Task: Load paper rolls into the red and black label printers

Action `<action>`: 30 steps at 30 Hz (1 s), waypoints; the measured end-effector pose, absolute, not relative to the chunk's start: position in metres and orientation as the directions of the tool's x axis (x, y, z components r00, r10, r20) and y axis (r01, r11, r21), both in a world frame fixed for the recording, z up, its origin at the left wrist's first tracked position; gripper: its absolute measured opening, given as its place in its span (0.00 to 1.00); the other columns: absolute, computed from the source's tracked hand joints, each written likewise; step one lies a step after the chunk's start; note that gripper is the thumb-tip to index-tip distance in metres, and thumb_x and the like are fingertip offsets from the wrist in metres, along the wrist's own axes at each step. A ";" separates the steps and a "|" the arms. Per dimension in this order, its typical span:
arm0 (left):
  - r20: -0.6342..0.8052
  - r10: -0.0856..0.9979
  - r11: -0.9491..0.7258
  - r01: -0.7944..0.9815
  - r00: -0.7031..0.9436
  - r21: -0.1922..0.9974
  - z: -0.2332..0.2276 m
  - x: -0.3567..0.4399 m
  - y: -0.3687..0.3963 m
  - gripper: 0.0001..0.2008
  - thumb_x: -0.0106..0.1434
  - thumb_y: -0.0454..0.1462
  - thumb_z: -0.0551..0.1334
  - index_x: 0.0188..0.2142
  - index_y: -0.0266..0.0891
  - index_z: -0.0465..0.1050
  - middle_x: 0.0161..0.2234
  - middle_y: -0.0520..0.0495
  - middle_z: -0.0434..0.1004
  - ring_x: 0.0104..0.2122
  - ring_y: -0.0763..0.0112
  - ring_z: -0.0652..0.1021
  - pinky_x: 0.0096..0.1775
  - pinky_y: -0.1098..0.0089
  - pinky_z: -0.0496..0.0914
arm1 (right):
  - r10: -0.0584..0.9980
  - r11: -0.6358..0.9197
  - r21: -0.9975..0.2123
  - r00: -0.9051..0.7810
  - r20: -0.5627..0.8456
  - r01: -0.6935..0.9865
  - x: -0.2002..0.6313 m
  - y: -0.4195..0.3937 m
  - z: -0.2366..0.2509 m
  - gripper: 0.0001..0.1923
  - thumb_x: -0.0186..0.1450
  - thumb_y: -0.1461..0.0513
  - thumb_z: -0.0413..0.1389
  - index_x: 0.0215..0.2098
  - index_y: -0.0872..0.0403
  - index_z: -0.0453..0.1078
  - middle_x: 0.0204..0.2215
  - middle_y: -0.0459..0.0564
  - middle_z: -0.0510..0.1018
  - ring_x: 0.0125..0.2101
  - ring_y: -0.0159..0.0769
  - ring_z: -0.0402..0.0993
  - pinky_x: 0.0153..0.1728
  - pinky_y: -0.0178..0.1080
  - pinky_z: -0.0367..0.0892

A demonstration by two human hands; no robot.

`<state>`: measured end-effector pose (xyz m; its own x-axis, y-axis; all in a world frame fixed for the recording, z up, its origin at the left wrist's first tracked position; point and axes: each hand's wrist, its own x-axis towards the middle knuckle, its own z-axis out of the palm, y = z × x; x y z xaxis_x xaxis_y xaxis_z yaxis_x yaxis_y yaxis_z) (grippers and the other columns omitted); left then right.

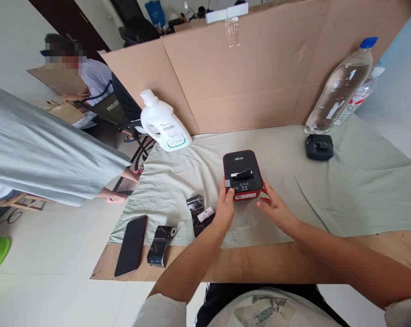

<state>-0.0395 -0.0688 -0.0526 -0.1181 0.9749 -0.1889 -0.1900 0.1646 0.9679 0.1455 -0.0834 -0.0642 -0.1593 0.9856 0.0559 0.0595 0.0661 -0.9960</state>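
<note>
A small box-shaped device, black on top with red sides, looks like a portable printer (244,165). It rests on the cloth in front of me, with a dark strip across the slot in its top and small buttons at its near edge. My left hand (225,204) grips its near left corner, thumb on top and fingers along the side. At the near right corner, my right hand (276,211) touches the side with its fingertips, thumb held apart. Just left of my left hand lies an unrolled black roll (195,206) with a white piece on it.
A phone (131,245) and another black roll (161,245) lie front left. A white jug (166,122) stands back left, before a cardboard screen (246,86). At the right are a large water bottle (341,86), a smaller bottle (360,97) and a black case (319,147). People are at left.
</note>
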 end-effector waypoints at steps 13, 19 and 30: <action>-0.212 0.973 0.199 -0.132 -0.089 0.971 -0.049 -0.018 -0.085 0.31 0.65 0.46 0.61 0.66 0.48 0.58 0.69 0.47 0.57 0.69 0.58 0.58 0.68 0.59 0.54 | 0.977 0.141 -0.923 0.102 0.189 0.357 0.174 -0.104 -0.062 0.36 0.66 0.46 0.55 0.69 0.45 0.54 0.66 0.57 0.62 0.63 0.50 0.61 0.58 0.58 0.66; -0.094 0.995 0.087 -0.183 -0.030 0.979 -0.048 -0.029 -0.045 0.34 0.51 0.32 0.58 0.60 0.49 0.68 0.70 0.58 0.53 0.71 0.59 0.49 0.68 0.60 0.52 | 0.879 0.368 -0.800 0.103 0.466 0.475 0.163 -0.069 -0.043 0.23 0.73 0.48 0.41 0.46 0.47 0.74 0.65 0.52 0.65 0.67 0.47 0.56 0.64 0.59 0.57; -0.088 0.993 0.107 -0.306 0.075 0.946 -0.041 -0.022 -0.033 0.48 0.42 0.30 0.57 0.66 0.51 0.56 0.65 0.53 0.62 0.64 0.58 0.64 0.60 0.61 0.65 | 0.819 0.412 -0.767 0.170 0.548 0.492 0.141 -0.073 -0.070 0.14 0.64 0.55 0.55 0.46 0.50 0.65 0.63 0.60 0.64 0.64 0.51 0.61 0.60 0.61 0.61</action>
